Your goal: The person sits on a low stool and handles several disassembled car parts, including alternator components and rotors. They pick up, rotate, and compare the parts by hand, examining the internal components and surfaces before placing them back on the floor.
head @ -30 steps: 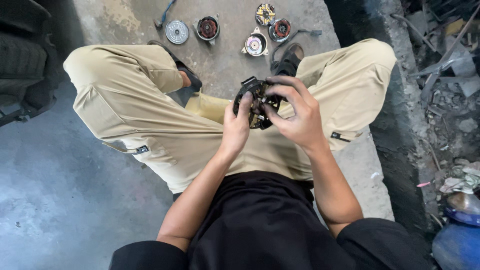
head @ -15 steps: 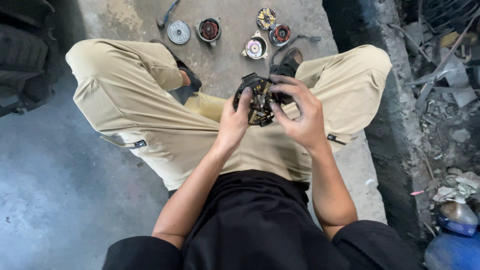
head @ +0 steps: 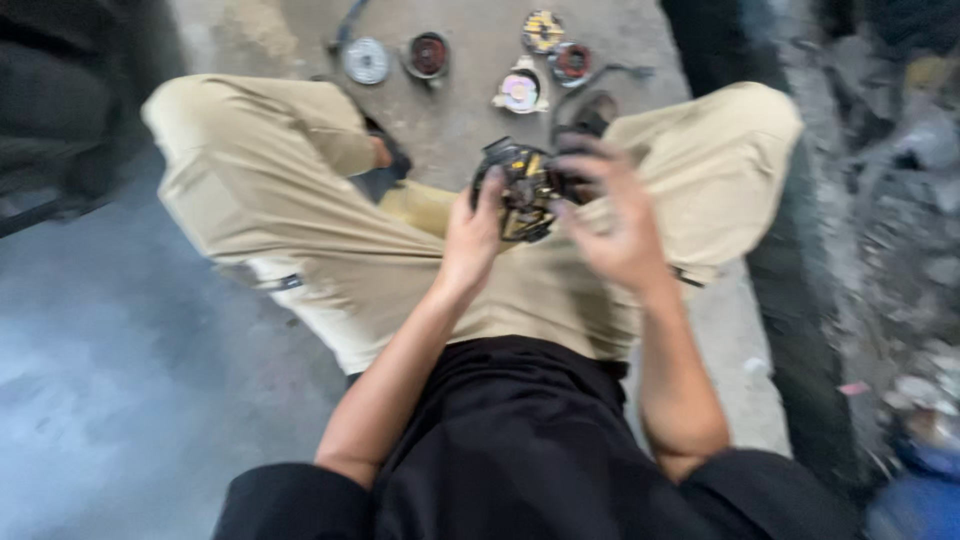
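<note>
Motor part (head: 522, 190), dark w/ brass bits, sits over your lap, held in both hands. Left hand (head: 470, 240) grips its left edge, thumb up; keep that firm. Right hand (head: 618, 225) half open, fingers spread on the right side, blurred. Spare discs (head: 367, 60) lie on the floor ahead.

The single head-worn camera looks steeply down, close over the person's lap, toward the concrete floor (head: 470, 110).
</note>
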